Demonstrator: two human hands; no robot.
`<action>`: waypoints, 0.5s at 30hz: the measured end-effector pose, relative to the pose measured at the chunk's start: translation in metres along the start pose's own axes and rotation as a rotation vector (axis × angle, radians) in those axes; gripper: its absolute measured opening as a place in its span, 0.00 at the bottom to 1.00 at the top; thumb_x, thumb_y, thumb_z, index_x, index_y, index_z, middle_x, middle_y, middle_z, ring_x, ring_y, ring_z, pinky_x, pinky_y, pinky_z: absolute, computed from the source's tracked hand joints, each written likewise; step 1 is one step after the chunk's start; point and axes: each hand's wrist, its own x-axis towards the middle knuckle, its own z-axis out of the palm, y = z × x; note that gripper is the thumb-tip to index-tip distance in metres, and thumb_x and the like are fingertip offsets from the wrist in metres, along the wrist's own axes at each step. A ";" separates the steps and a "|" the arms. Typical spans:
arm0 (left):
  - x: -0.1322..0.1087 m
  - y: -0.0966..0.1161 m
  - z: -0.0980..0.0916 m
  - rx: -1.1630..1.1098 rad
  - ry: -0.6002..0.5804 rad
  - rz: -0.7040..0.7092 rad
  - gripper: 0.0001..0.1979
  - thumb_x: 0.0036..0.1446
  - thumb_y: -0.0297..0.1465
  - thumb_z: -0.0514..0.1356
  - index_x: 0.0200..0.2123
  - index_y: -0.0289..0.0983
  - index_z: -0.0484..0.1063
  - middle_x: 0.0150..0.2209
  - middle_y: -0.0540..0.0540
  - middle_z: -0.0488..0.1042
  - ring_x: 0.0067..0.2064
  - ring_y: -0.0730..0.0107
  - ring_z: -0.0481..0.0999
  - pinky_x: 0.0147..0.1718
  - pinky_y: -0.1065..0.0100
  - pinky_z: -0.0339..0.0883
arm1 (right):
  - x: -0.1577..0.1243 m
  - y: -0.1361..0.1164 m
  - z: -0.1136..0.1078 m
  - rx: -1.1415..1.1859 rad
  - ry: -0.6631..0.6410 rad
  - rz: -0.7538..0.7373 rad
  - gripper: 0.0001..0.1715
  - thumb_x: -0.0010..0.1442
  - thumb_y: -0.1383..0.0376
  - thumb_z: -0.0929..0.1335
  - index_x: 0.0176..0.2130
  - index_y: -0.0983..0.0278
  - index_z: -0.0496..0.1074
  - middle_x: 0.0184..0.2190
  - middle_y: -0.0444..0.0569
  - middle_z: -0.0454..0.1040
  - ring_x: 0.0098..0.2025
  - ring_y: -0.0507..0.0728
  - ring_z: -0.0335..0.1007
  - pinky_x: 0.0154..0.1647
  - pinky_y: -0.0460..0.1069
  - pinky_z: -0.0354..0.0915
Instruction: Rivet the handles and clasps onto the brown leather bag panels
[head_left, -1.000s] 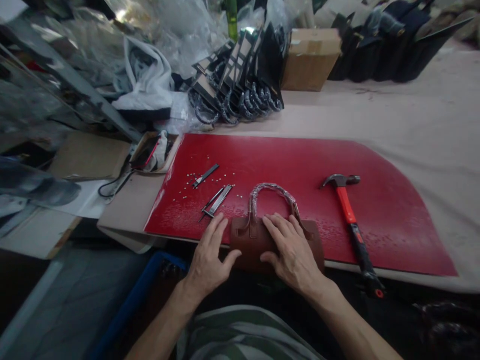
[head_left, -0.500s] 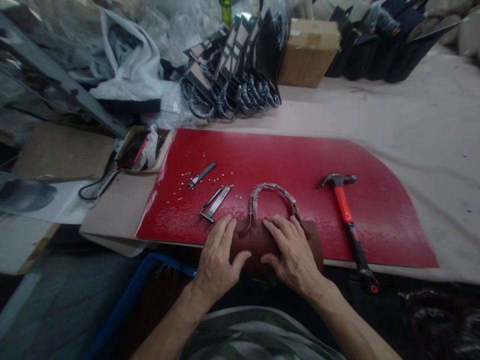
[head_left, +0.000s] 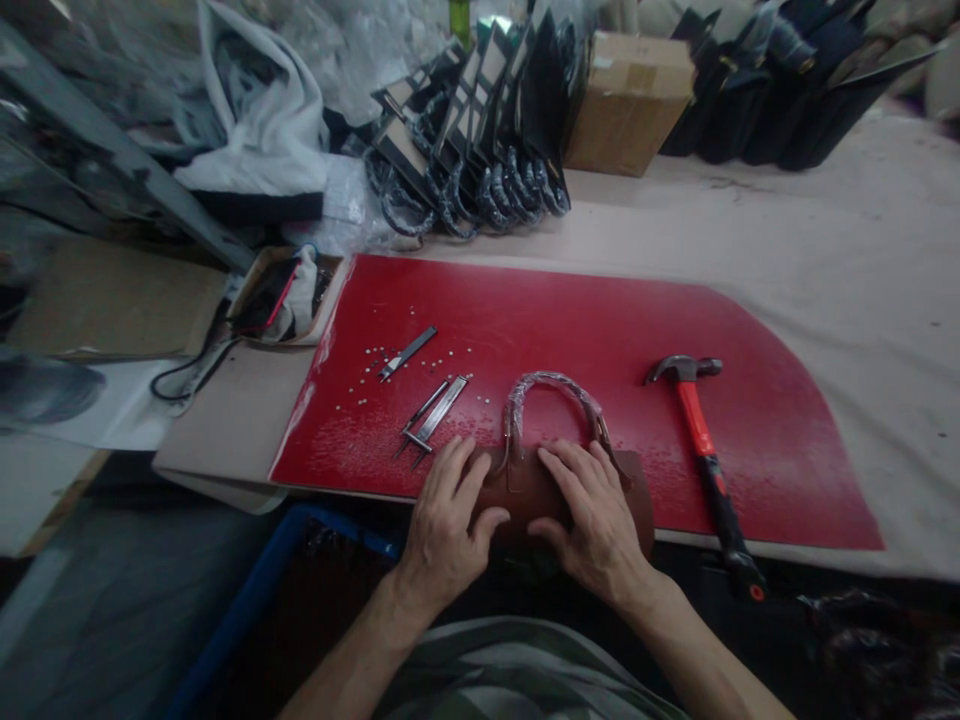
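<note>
A brown leather bag piece [head_left: 525,500] lies at the front edge of the red board [head_left: 600,320], its plastic-wrapped handle [head_left: 551,380] arching away from me. My left hand [head_left: 452,515] rests on its left end, fingers spread and thumb pointing inward. On its right part lies my right hand [head_left: 592,515], also with fingers apart. Both palms press on the brown surface; neither hand is closed round it. Left of the handle are a metal divider-like tool [head_left: 439,412] and a small flat punch [head_left: 407,353] among scattered pale bits.
A hammer [head_left: 697,420] with a red and black handle lies on the right, its end past the board's edge. Behind stand wrapped black bags [head_left: 480,130] and a cardboard box [head_left: 630,100]. A small box [head_left: 330,300] sits left; a blue bin [head_left: 255,590] is below.
The whole view has shifted slightly. Both hands keep nearly the same pose on the brown bag piece, and nothing has been taken hold of or let go.
</note>
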 end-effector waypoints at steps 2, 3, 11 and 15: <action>-0.001 -0.002 0.001 -0.024 0.045 0.019 0.24 0.63 0.30 0.59 0.61 0.39 0.62 0.64 0.35 0.61 0.67 0.47 0.59 0.62 0.44 0.64 | -0.001 0.000 0.001 -0.019 0.018 -0.004 0.38 0.65 0.51 0.66 0.65 0.68 0.56 0.58 0.62 0.67 0.62 0.68 0.61 0.67 0.68 0.50; -0.001 -0.003 0.002 -0.036 0.069 0.034 0.22 0.63 0.30 0.59 0.60 0.39 0.63 0.64 0.35 0.62 0.67 0.48 0.60 0.61 0.45 0.65 | -0.002 -0.001 0.001 -0.029 0.023 -0.002 0.38 0.65 0.51 0.65 0.65 0.68 0.56 0.59 0.62 0.67 0.62 0.68 0.61 0.66 0.69 0.50; -0.001 0.011 0.002 0.038 0.131 0.101 0.28 0.63 0.28 0.59 0.64 0.35 0.56 0.62 0.33 0.65 0.66 0.51 0.61 0.64 0.44 0.58 | 0.000 0.000 0.000 0.062 -0.009 -0.007 0.41 0.65 0.50 0.65 0.67 0.69 0.53 0.60 0.63 0.68 0.65 0.66 0.60 0.68 0.67 0.51; 0.010 0.021 0.003 0.076 -0.024 0.121 0.31 0.59 0.32 0.63 0.64 0.37 0.59 0.67 0.32 0.57 0.69 0.44 0.55 0.66 0.39 0.53 | 0.000 0.000 0.001 0.091 -0.016 0.024 0.41 0.64 0.55 0.66 0.68 0.70 0.52 0.61 0.63 0.67 0.66 0.66 0.58 0.69 0.67 0.50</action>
